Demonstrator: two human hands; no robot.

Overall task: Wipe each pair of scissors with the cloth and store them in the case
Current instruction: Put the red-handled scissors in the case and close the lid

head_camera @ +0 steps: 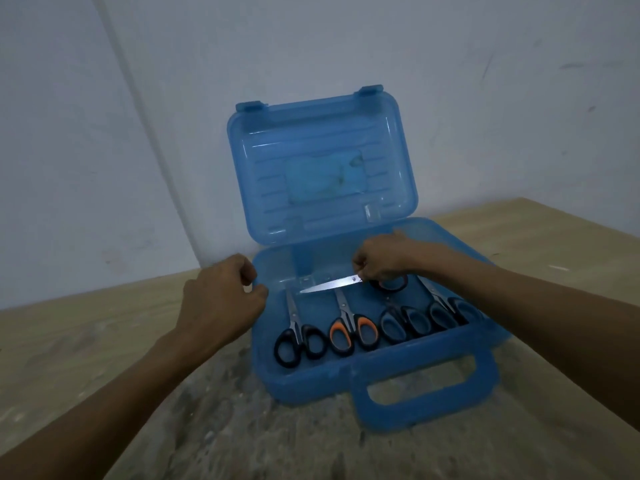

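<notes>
A blue translucent case (311, 379) lies open on the tabletop (86, 323), its lid (322, 140) standing up at 12 o'clock against the wall (104, 133) and its carry handle (426, 386) facing 5 o'clock. Four pairs lie side by side inside, blades toward 12 o'clock, running from 9 to 3 o'clock: a black-handled pair (300, 332), an orange-and-black pair (352, 322), then a third pair (402, 313) and a fourth pair (450, 304), both dark-handled. Above them the right hand (381, 261) pinches the held scissors (329, 285) near the pivot, with the closed blades pointing toward 8 o'clock. The left hand (221, 299) is just beside the case's 9 o'clock rim, fingers curled with nothing seen in them; whether it touches the rim I cannot tell.
</notes>
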